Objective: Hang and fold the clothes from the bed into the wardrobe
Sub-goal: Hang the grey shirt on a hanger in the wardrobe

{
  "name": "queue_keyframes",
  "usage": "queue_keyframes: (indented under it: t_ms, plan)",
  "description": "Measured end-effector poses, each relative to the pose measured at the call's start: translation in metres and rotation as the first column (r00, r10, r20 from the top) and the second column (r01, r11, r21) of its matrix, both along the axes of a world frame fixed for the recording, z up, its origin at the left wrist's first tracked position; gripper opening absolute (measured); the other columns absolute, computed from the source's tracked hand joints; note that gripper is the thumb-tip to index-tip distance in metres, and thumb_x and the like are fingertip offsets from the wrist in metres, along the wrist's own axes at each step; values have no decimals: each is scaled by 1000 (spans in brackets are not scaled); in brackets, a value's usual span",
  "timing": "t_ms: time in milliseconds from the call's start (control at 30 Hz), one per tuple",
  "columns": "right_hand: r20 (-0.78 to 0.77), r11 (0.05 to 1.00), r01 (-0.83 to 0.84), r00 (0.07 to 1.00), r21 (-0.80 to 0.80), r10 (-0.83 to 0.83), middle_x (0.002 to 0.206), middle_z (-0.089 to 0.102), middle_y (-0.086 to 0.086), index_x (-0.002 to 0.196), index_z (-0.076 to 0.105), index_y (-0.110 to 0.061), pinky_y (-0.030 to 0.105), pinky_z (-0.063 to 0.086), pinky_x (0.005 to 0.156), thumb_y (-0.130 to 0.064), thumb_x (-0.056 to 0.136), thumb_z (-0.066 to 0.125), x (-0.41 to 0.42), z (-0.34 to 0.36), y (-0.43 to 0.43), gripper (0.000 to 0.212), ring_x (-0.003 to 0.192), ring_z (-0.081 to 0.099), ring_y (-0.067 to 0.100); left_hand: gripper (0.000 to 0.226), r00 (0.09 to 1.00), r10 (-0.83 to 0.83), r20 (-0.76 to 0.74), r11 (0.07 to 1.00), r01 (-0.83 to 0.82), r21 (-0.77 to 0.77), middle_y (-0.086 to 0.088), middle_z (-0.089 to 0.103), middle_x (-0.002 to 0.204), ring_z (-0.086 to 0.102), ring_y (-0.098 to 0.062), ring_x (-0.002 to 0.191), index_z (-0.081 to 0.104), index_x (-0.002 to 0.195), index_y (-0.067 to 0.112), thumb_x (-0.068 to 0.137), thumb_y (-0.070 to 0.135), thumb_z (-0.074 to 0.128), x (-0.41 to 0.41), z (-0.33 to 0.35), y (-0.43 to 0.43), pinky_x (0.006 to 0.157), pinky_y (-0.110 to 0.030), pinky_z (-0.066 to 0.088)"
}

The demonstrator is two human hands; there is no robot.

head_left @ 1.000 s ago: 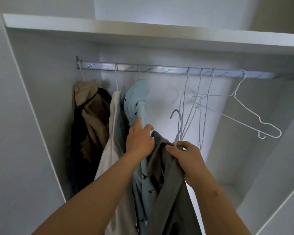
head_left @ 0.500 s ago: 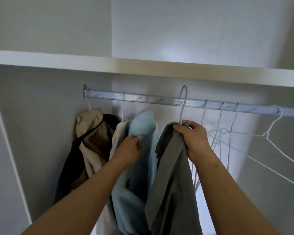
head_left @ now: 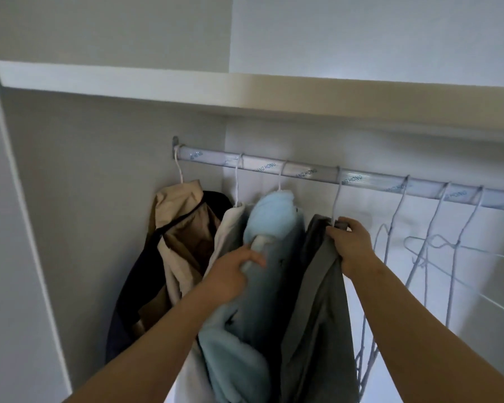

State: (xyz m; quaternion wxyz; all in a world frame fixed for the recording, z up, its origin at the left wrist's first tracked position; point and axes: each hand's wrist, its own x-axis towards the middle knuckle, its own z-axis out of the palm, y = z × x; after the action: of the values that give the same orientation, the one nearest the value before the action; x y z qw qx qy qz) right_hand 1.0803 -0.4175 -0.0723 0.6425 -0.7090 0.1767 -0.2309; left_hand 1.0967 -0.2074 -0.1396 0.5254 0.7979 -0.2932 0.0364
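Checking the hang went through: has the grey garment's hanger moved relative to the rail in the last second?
Yes. The hanger rose from below the rail; its hook now sits over it, right of the blue garment.

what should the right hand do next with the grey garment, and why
Probably release the right hand gently. The hanger it pinches looks hooked over the rod, with the grey garment draping below. The left hand grips the light blue garment to one side, leaving a gap.
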Motion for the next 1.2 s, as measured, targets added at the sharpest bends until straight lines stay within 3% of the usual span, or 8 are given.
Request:
queue_keyframes:
  t_ms: [167, 333, 433, 533, 633, 767, 967, 1200]
  plan:
    - [-10, 979, -55, 998, -198, 55, 107, 51, 6, 142, 32, -16, 30, 44, 86, -10, 89, 60, -18, -11, -1, 61, 95, 53, 24, 57, 979, 88, -183, 982, -116, -148, -4, 56, 122, 50, -22, 121, 63, 85, 27, 64, -22, 42, -2, -1, -3, 103, -35, 42]
    - [-88, 953, -167, 985, -253, 150, 121, 59, 11, 141, 32, -22, 47, 48, 94, -3, 86, 57, -37, -43, 8, 63, 105, 59, 31, 66, 943, 142, -302, 957, -209, -200, -4, 46, 126, 49, -18, 110, 49, 110, 36, 78, -20, 41, -46, -19, -64, 85, -22, 45]
    - [-106, 966, -207, 976, -152, 193, 120, 59, 5, 139, 36, -21, 46, 49, 94, 0, 86, 53, -48, -62, 15, 59, 106, 59, 27, 75, 940, 38, -339, 975, -109, -194, -1, 38, 131, 45, -14, 111, 36, 119, 44, 80, -20, 40, -61, -26, -75, 79, -11, 46]
    - [-136, 972, -217, 964, 90, 228, 103, 65, 12, 118, 54, -15, 41, 53, 84, -2, 86, 55, -58, -70, 12, 34, 94, 62, 30, 78, 932, 14, -363, 969, -102, -224, 0, 39, 133, 44, -17, 115, 41, 123, 41, 78, -23, 38, -57, -26, -51, 95, -29, 46]
    - [-157, 965, -174, 966, 198, 206, 94, 66, 13, 88, 64, -18, 40, 52, 81, -6, 85, 60, -65, -71, 5, 13, 91, 62, 32, 77, 889, 16, -458, 913, -200, -356, 0, 51, 122, 51, -27, 108, 51, 112, 38, 71, -27, 39, -51, -23, -15, 75, -38, 50]
    - [-164, 961, -151, 968, 234, 192, 91, 65, 9, 85, 63, -21, 35, 50, 75, -12, 84, 65, -74, -72, 4, 10, 87, 61, 28, 71, 855, -8, -519, 809, -300, -506, 3, 60, 109, 57, -27, 98, 54, 102, 29, 68, -31, 39, -54, -20, -1, 69, -40, 51]
    - [-186, 922, -201, 944, 330, 272, 94, 66, 10, 100, 62, -19, 34, 50, 70, -9, 86, 60, -95, -87, 12, 17, 88, 61, 29, 57, 866, 284, -413, 755, -467, -460, 4, 62, 103, 58, -15, 95, 56, 94, 25, 69, -25, 45, -69, -27, -18, 72, -31, 51]
    - [-226, 974, -104, 963, 203, 150, 92, 60, 0, 111, 55, -17, 37, 45, 82, -17, 88, 59, -114, -96, 20, 23, 86, 56, 20, 42, 714, 670, -202, 718, -693, -71, -3, 57, 107, 52, -21, 95, 52, 124, 17, 86, -2, 48, -94, -66, 2, 78, -25, 37]
